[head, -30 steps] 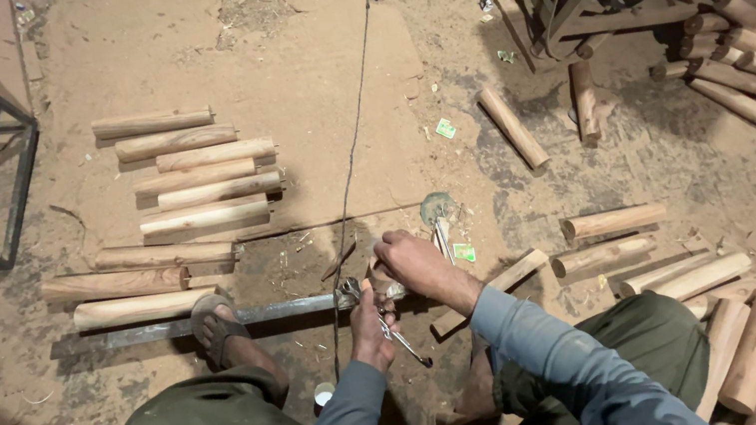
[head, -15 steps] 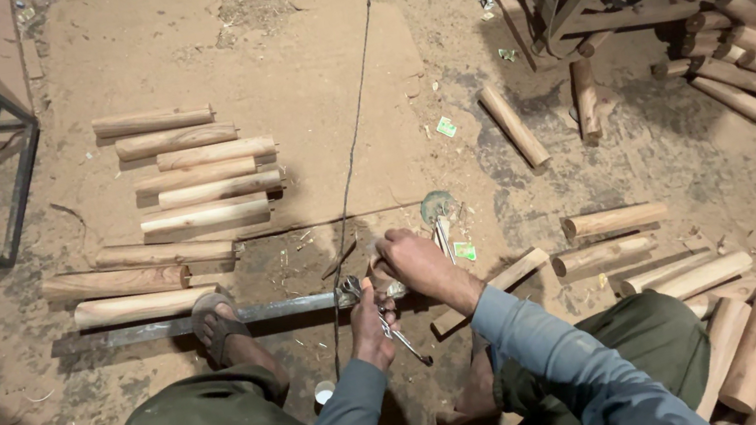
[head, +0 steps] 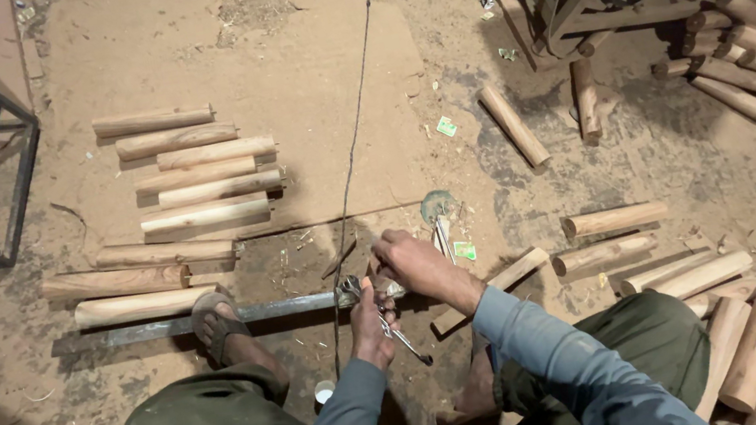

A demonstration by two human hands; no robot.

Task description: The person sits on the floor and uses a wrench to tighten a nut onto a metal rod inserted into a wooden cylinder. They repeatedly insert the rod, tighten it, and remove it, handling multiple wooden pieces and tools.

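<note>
Between the knees, on the dusty floor, both hands meet at the near end of a long metal bar (head: pixel 252 313). Fingers of the left hand (head: pixel 372 327) are curled tight around a shiny wrench (head: pixel 400 335), its handle trailing back below the knuckles. Over it, the right hand (head: pixel 419 265) presses down with fingers bent on the fitting at the bar's end; whether they grip it I cannot tell. Left of the fingers, a sandalled foot (head: pixel 215 321) pins the bar. Seemingly a bolt is being turned here; that wants steady leverage.
</note>
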